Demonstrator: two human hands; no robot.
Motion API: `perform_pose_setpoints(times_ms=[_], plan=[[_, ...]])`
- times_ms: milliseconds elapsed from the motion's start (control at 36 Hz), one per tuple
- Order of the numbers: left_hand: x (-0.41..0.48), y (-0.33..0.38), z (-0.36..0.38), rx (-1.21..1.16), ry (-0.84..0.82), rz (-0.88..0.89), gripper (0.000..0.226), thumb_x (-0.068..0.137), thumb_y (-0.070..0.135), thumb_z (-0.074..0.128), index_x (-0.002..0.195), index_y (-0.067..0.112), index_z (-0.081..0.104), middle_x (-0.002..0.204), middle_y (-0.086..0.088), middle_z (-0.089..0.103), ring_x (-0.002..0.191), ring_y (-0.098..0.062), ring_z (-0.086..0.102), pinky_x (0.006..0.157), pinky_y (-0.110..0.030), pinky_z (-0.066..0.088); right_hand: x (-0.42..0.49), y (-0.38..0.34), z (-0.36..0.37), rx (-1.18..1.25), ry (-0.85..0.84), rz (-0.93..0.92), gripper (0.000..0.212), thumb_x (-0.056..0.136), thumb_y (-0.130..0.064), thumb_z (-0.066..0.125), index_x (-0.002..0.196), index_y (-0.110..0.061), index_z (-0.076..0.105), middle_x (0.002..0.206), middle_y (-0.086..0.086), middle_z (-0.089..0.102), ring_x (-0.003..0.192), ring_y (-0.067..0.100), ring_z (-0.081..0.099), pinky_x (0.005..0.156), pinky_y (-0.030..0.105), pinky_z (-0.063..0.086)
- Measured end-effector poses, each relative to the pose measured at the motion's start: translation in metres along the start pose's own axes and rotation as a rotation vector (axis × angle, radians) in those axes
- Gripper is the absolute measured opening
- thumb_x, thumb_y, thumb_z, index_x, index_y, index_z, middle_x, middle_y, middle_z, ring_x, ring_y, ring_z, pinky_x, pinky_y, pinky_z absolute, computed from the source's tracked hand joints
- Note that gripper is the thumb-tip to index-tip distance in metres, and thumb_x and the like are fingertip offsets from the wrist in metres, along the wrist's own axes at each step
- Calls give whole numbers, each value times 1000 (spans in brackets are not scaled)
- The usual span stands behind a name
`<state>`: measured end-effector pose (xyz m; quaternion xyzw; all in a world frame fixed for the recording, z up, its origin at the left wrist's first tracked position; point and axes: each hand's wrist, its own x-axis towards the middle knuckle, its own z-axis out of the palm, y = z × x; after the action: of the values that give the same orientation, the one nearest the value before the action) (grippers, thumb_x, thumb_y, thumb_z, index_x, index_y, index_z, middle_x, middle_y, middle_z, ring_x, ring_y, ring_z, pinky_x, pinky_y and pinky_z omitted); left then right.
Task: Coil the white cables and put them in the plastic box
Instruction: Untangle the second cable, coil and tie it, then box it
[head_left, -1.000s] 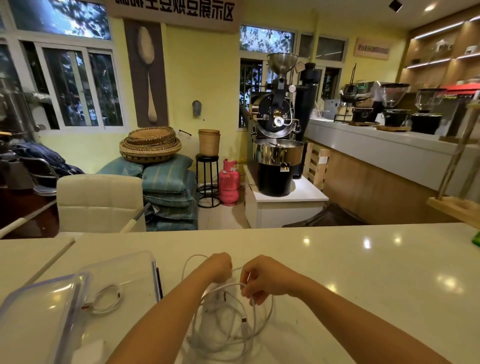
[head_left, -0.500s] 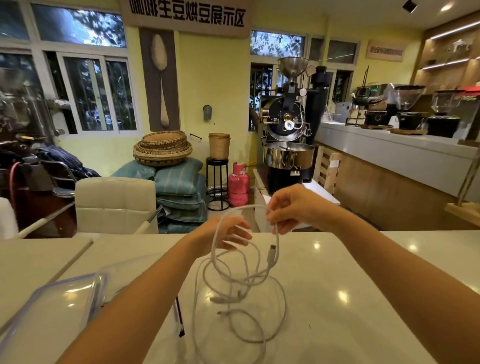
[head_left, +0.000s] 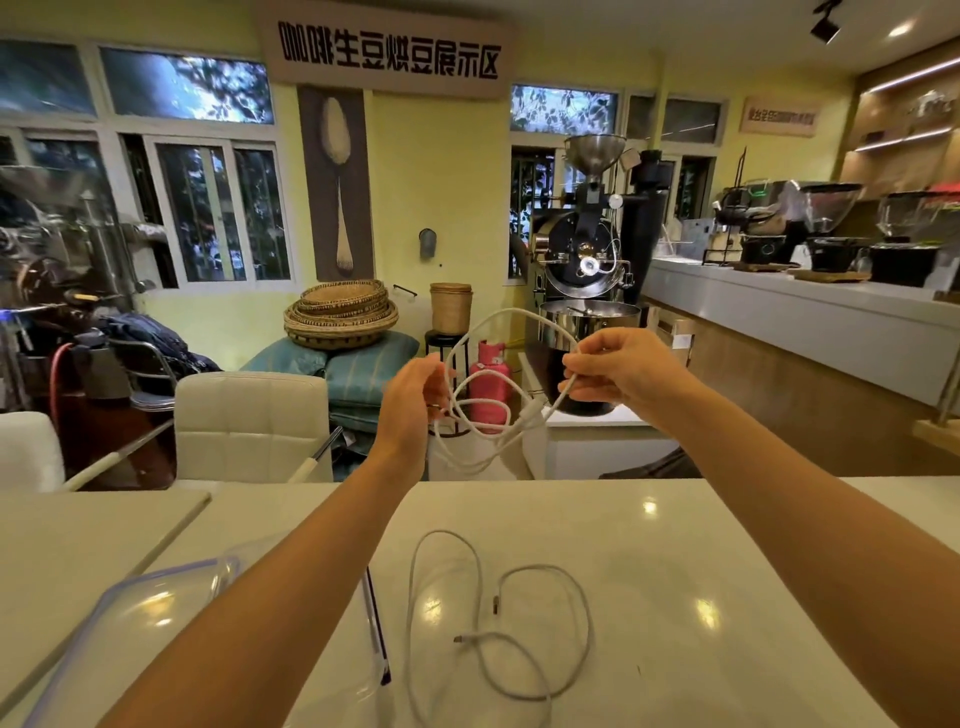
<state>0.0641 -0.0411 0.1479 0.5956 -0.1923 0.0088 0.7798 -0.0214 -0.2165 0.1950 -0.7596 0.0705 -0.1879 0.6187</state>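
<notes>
I hold one white cable (head_left: 498, 410) in the air, well above the white table (head_left: 727, 561). My left hand (head_left: 410, 400) grips a bunch of its loops. My right hand (head_left: 618, 371) pinches a strand near the plug end. A second white cable (head_left: 519, 639) lies loose on the table below, in open curves with both plugs showing. The clear plastic box (head_left: 156, 613) stands at the lower left, partly hidden by my left forearm.
A cream chair (head_left: 249, 421) stands behind the table's far edge. A second table top (head_left: 78, 545) adjoins on the left. Beyond are a pink gas cylinder (head_left: 488, 384), a coffee roaster (head_left: 587, 270) and a long counter (head_left: 805, 322) on the right.
Both hands rose from the table with one cable, lifting it clear of the surface. The other cable stayed lying on the table. The view tilted upward.
</notes>
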Motion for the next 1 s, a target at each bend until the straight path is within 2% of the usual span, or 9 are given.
perform_pose_setpoints(times_ms=[194, 278, 500, 611, 694, 750, 806, 861, 1000], plan=[[-8, 6, 4, 69, -193, -42, 23, 89, 9, 51, 67, 14, 54, 48, 9, 56, 41, 3, 53, 58, -20, 40, -3, 9, 8, 200, 144, 76, 11, 83, 0, 58, 74, -5, 56, 69, 10, 61, 56, 14, 65, 47, 17, 55], [-8, 9, 5, 40, -250, -92, 22, 91, 8, 49, 69, 12, 53, 57, 4, 61, 56, -7, 58, 56, -19, 47, -4, 17, 11, 262, 189, 136, 10, 84, 1, 56, 76, -5, 55, 71, 10, 60, 65, 17, 63, 51, 18, 55], [-6, 28, 5, -390, -571, -172, 23, 89, 0, 43, 98, 17, 56, 69, 2, 72, 64, -10, 70, 63, -24, 56, -9, 52, 24, 334, 232, 258, 13, 84, 5, 55, 73, -1, 53, 71, 13, 57, 64, 19, 59, 44, 17, 53], [-7, 32, 10, -415, -761, -178, 46, 75, 4, 56, 115, 29, 52, 77, -1, 72, 66, -12, 68, 67, -28, 56, -9, 67, 34, 337, 181, 271, 16, 86, 5, 54, 71, -3, 52, 69, 13, 57, 60, 19, 59, 44, 17, 53], [-9, 35, 15, -418, -833, -192, 67, 59, 12, 81, 117, 27, 50, 70, -2, 69, 52, -11, 60, 55, -24, 52, -11, 75, 39, 320, 148, 280, 18, 87, 4, 52, 70, -3, 53, 67, 14, 58, 48, 14, 62, 46, 19, 54], [-11, 40, 18, -412, -838, -188, 49, 69, 14, 72, 113, 18, 51, 61, 0, 63, 45, -9, 50, 45, -20, 45, -12, 80, 41, 313, 141, 290, 18, 88, 3, 52, 71, -3, 53, 68, 14, 58, 55, 18, 63, 48, 20, 54], [-13, 47, 20, -384, -805, -182, 23, 86, 15, 47, 109, 12, 51, 56, 3, 58, 43, -7, 44, 42, -17, 40, -13, 83, 42, 300, 135, 299, 18, 88, 2, 51, 72, -5, 53, 68, 13, 57, 62, 20, 61, 48, 21, 55], [-13, 52, 21, -394, -801, -194, 26, 92, 16, 31, 106, 9, 51, 56, 3, 56, 45, -7, 44, 43, -17, 39, -15, 86, 43, 287, 126, 297, 18, 89, 1, 51, 72, -6, 53, 67, 12, 57, 62, 20, 60, 51, 23, 54], [-11, 62, 18, -267, -818, -101, 28, 89, 5, 34, 103, 5, 59, 68, 2, 64, 58, -5, 55, 54, -15, 46, -16, 89, 47, 258, 59, 302, 15, 88, -1, 54, 74, -6, 54, 63, 10, 54, 52, 14, 58, 50, 25, 55]])
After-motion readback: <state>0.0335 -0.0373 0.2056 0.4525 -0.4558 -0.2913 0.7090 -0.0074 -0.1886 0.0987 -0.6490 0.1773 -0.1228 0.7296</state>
